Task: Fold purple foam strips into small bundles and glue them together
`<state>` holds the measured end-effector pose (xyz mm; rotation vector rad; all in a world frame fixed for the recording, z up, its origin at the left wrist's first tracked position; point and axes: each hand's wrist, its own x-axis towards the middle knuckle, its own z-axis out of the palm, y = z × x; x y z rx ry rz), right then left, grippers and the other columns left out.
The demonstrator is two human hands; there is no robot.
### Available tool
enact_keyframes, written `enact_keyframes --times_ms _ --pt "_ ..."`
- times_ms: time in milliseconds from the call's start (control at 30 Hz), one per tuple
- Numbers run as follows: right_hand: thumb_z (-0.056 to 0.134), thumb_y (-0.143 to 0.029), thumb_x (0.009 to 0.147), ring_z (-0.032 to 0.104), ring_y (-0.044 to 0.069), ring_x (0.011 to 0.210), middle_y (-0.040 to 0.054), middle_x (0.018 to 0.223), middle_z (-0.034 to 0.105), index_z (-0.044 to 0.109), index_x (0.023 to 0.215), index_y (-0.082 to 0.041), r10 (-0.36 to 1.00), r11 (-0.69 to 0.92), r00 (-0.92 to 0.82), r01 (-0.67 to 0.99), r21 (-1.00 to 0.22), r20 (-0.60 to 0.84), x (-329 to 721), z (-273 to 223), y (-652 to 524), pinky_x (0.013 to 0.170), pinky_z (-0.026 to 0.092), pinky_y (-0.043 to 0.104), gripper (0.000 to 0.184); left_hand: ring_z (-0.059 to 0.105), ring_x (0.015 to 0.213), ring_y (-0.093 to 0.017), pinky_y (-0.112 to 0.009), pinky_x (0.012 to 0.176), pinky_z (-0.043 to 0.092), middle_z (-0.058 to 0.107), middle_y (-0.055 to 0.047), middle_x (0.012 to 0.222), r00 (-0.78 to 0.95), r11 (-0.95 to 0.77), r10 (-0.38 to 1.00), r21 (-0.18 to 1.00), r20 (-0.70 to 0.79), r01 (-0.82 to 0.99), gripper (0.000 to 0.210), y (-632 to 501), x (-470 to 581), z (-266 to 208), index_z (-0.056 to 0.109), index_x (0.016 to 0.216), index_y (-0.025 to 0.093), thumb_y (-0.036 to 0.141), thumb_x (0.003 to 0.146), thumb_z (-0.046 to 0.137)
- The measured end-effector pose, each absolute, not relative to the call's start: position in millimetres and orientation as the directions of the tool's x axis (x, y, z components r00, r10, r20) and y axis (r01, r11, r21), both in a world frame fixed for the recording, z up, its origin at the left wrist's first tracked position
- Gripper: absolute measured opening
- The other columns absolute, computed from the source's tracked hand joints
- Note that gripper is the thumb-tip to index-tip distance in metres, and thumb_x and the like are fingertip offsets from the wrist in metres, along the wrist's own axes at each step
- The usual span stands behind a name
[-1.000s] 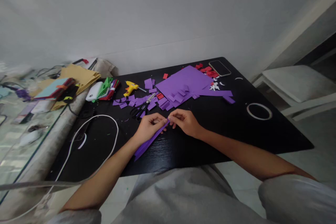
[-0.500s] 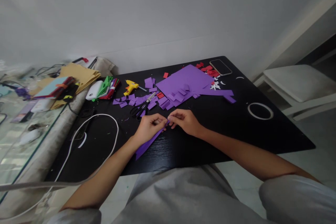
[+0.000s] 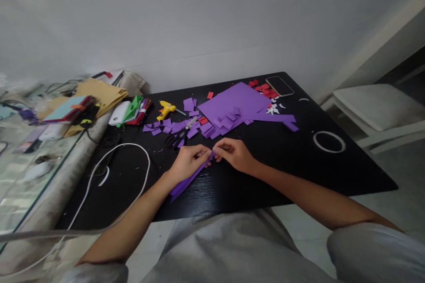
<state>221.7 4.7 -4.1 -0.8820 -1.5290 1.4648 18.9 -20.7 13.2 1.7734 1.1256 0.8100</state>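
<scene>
A long purple paper strip (image 3: 191, 181) slants over the near part of the black table, its far end between my hands. My left hand (image 3: 190, 162) is closed on the strip, thumb against fingers. At the strip's far tip, my right hand (image 3: 234, 154) pinches the paper, its fingertips almost meeting the left ones. Just beyond my left hand lie black-handled scissors (image 3: 182, 134) among small purple paper squares (image 3: 166, 128). A large purple sheet (image 3: 237, 99) rests farther back, with several cut pieces on top of it.
A yellow glue gun (image 3: 166, 109), a phone (image 3: 280, 85) and red paper scraps (image 3: 267, 91) lie toward the back. A white ring (image 3: 329, 141) is at right. A white cable (image 3: 148, 163) loops at left, near my left forearm. A white chair (image 3: 381, 106) stands beyond the right edge.
Both hands stay at nearly the same spot, still pinching the strip's far end. The strip's near end has shifted very slightly.
</scene>
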Motion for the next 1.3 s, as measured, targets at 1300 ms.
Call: enact_keyframes --times_ms 1300 --pt "0.072 -0.047 0.082 0.07 0.016 0.062 0.0033 0.069 0.07 0.067 0.087 -0.015 0.886 0.057 -0.459 -0.023 -0.998 0.061 222.8 -7.3 9.2 0.063 0.059 0.029 0.033 0.074 0.066 -0.016 -0.023 0.062 0.057 0.073 -0.003 0.075 0.424 -0.168 0.906 0.914 -0.005 0.37 0.024 -19.0 18.0 12.0 0.067 0.087 0.015 0.036 0.094 0.057"
